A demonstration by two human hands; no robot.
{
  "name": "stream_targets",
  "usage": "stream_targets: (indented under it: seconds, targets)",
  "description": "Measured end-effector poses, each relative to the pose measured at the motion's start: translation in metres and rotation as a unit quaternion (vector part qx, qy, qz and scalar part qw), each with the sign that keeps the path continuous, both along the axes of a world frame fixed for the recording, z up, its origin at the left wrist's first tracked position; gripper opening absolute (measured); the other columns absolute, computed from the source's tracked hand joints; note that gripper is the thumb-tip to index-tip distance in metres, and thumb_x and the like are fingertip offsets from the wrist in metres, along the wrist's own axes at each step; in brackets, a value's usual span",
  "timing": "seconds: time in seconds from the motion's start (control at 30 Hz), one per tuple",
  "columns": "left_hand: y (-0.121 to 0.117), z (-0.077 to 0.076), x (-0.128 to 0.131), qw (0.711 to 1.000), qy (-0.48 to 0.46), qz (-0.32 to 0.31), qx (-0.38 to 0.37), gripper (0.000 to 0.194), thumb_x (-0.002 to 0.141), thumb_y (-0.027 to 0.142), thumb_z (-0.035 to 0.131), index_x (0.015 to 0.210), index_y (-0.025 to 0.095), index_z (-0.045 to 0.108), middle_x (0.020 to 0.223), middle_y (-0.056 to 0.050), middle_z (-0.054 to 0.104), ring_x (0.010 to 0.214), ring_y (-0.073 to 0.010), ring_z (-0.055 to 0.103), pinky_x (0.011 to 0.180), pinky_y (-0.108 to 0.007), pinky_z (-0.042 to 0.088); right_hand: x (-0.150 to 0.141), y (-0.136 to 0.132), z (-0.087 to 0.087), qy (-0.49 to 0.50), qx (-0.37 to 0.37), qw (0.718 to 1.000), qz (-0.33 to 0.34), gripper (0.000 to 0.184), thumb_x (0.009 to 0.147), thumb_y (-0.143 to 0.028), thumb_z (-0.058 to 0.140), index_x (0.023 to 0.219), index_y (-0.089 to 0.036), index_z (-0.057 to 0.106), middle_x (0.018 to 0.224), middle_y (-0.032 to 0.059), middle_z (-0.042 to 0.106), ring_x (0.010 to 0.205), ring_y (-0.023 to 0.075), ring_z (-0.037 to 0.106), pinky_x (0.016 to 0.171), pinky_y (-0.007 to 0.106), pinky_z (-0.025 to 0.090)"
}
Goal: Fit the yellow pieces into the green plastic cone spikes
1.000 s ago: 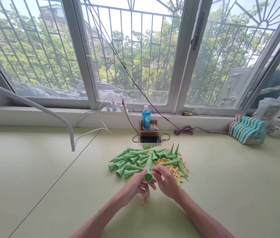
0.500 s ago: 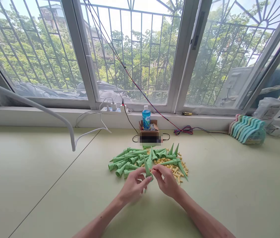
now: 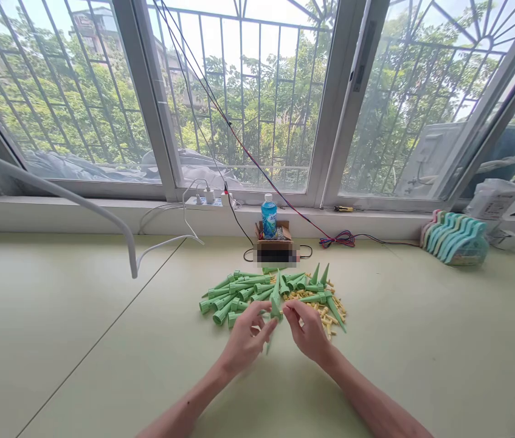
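Observation:
My left hand is closed on a green plastic cone. The cone's wide end is up by my fingertips and its thin tip slants down toward the table. My right hand is just to its right, with thumb and forefinger pinched close to the cone's wide end. What sits in that pinch is too small to make out. Both hands hover at the near edge of a pile of green cones. Small yellow pieces lie scattered on the pile's right side.
Behind the pile a small cardboard box holds a blue-labelled bottle. Red and black cables and a power strip lie along the window sill. A white tube arches at left. Stacked teal and pink items sit far right.
The cone has turned from facing me with its open end to tip down in my left hand. Both hands have shifted slightly toward the pile.

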State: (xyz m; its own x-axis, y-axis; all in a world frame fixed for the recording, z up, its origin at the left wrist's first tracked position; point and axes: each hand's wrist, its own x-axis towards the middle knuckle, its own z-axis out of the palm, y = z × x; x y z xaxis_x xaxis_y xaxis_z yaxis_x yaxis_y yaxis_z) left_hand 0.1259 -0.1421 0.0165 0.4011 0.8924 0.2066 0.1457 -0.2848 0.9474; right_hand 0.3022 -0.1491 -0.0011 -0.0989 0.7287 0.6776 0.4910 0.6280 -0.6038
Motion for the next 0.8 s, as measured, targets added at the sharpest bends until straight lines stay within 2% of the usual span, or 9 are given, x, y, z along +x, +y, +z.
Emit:
stream_targets:
  seconds: [0.1, 0.17, 0.3, 0.4, 0.6, 0.73, 0.8]
  targets:
    - [0.0036, -0.0003, 0.0006, 0.997, -0.046, -0.001, -0.068, 0.039, 0.090, 0.055, 0.052, 0.108, 0.021, 0.053, 0.098, -0.003, 0.056, 0.051, -0.0087, 0.057, 0.036, -0.020, 0.044, 0.0010, 0.0012, 0.0013, 0.021, 0.018, 0.999, -0.024, 0.022, 0.100, -0.025, 0.043, 0.083, -0.019, 0.055, 0.067, -0.0006, 0.054, 0.056, 0.0124, 0.046, 0.055, 0.022, 0.037]
    - [0.0057, 0.0011, 0.0000, 0.990, -0.066, -0.020, -0.122, 0.044, 0.089, 0.060, 0.049, 0.098, 0.018, 0.055, 0.088, -0.002, 0.058, 0.047, -0.0090, 0.057, 0.036, -0.020, 0.043, 0.0015, 0.0010, 0.0031, 0.029, 0.031, 0.999, -0.026, 0.021, 0.100, -0.024, 0.043, 0.084, -0.019, 0.056, 0.069, 0.0002, 0.056, 0.057, 0.0125, 0.048, 0.056, 0.022, 0.038]
    - [0.0052, 0.0032, -0.0027, 0.963, -0.067, -0.100, -0.243, 0.063, 0.089, 0.069, 0.038, 0.075, 0.013, 0.060, 0.070, -0.004, 0.060, 0.048, -0.0106, 0.055, 0.038, -0.019, 0.041, 0.0013, -0.0022, 0.0054, 0.023, 0.046, 0.999, -0.005, 0.020, 0.100, -0.022, 0.043, 0.085, -0.019, 0.057, 0.071, 0.0013, 0.058, 0.060, 0.0131, 0.051, 0.058, 0.023, 0.040]
    - [0.0025, 0.0023, -0.0037, 0.940, -0.070, -0.156, -0.294, 0.071, 0.087, 0.073, 0.035, 0.072, 0.011, 0.064, 0.068, -0.008, 0.063, 0.047, -0.0116, 0.054, 0.037, -0.020, 0.039, 0.0007, -0.0041, 0.0047, 0.007, 0.046, 0.999, 0.026, 0.021, 0.100, -0.021, 0.043, 0.085, -0.019, 0.058, 0.072, 0.0015, 0.058, 0.062, 0.0134, 0.051, 0.059, 0.024, 0.040]
    - [0.0022, 0.0021, -0.0043, 0.925, -0.098, -0.163, -0.329, 0.064, 0.085, 0.069, 0.047, 0.078, 0.009, 0.067, 0.073, -0.008, 0.063, 0.047, -0.0099, 0.053, 0.039, -0.020, 0.040, 0.0005, -0.0033, 0.0034, -0.007, 0.035, 0.998, 0.055, 0.020, 0.100, -0.023, 0.043, 0.088, -0.020, 0.058, 0.072, 0.0013, 0.057, 0.060, 0.0134, 0.049, 0.057, 0.024, 0.039]
    - [0.0036, 0.0056, -0.0057, 0.928, -0.128, -0.156, -0.313, 0.052, 0.087, 0.061, 0.055, 0.079, 0.010, 0.065, 0.075, -0.006, 0.062, 0.048, -0.0082, 0.052, 0.043, -0.019, 0.041, 0.0005, -0.0032, 0.0027, -0.006, 0.029, 0.998, 0.064, 0.018, 0.100, -0.024, 0.043, 0.091, -0.020, 0.058, 0.075, 0.0024, 0.060, 0.060, 0.0135, 0.051, 0.056, 0.024, 0.039]
    - [0.0037, 0.0078, -0.0058, 0.934, -0.137, -0.148, -0.296, 0.046, 0.087, 0.056, 0.057, 0.079, 0.011, 0.064, 0.069, -0.003, 0.058, 0.049, -0.0080, 0.052, 0.044, -0.019, 0.042, 0.0005, -0.0032, 0.0021, -0.006, 0.025, 0.998, 0.064, 0.017, 0.100, -0.025, 0.043, 0.093, -0.020, 0.058, 0.075, 0.0024, 0.060, 0.060, 0.0137, 0.052, 0.055, 0.024, 0.039]
